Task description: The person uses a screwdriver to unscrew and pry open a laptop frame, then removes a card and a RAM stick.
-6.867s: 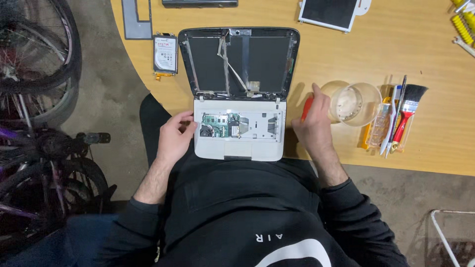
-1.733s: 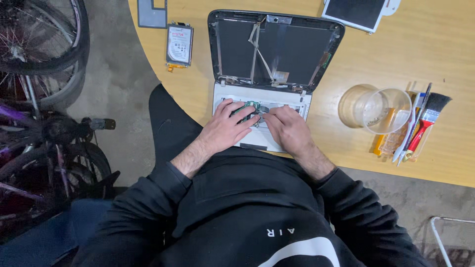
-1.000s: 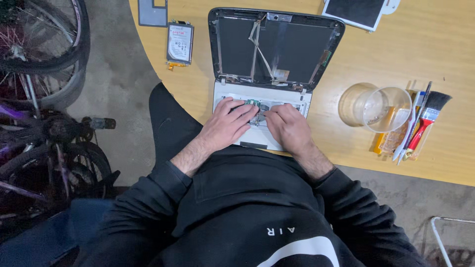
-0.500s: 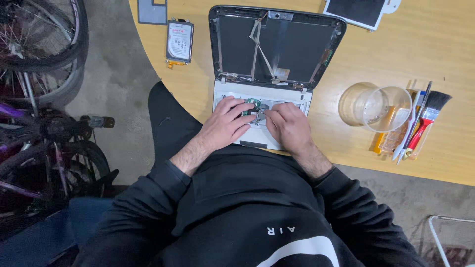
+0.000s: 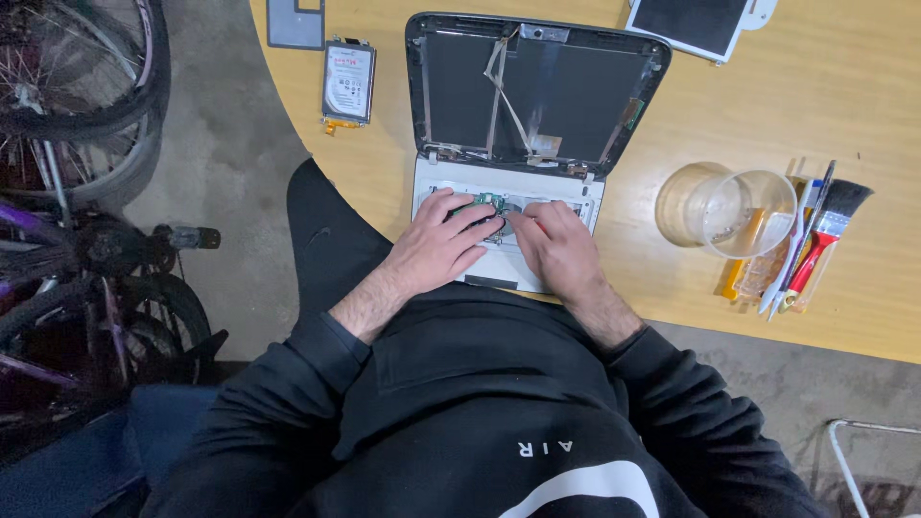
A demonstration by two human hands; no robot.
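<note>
Head view, looking straight down on a seated person in a black sweatshirt (image 5: 460, 412) at a rounded wooden desk (image 5: 844, 105). A small white laptop (image 5: 508, 144) lies opened up at the near edge of the desk, its dark lid shell tilted back with flat ribbon cables running across it and its base stripped of the keyboard. Both hands rest on the base. The left hand (image 5: 436, 249) lies palm down, its fingers (image 5: 472, 219) stretched forward and laid close together over a green circuit board (image 5: 489, 203) in the middle of the base. The right hand (image 5: 556, 245) lies just beside it, fingers curled loosely with the tips at the board's right side; whether either hand pinches a part cannot be told, since the fingertips hide it.

Left of the lid, a slim hard drive (image 5: 348, 81) lies flat on the desk, with a grey panel (image 5: 295, 21) beyond it. A white-framed screen panel (image 5: 700, 21) sits at the far edge. To the right, well apart from the hands, a clear plastic cup (image 5: 734, 213) lies on its side, next to a paintbrush (image 5: 830, 235) and a bundle of thin tools (image 5: 791, 259). Bicycle wheels (image 5: 77, 86) stand on the concrete floor at left.
</note>
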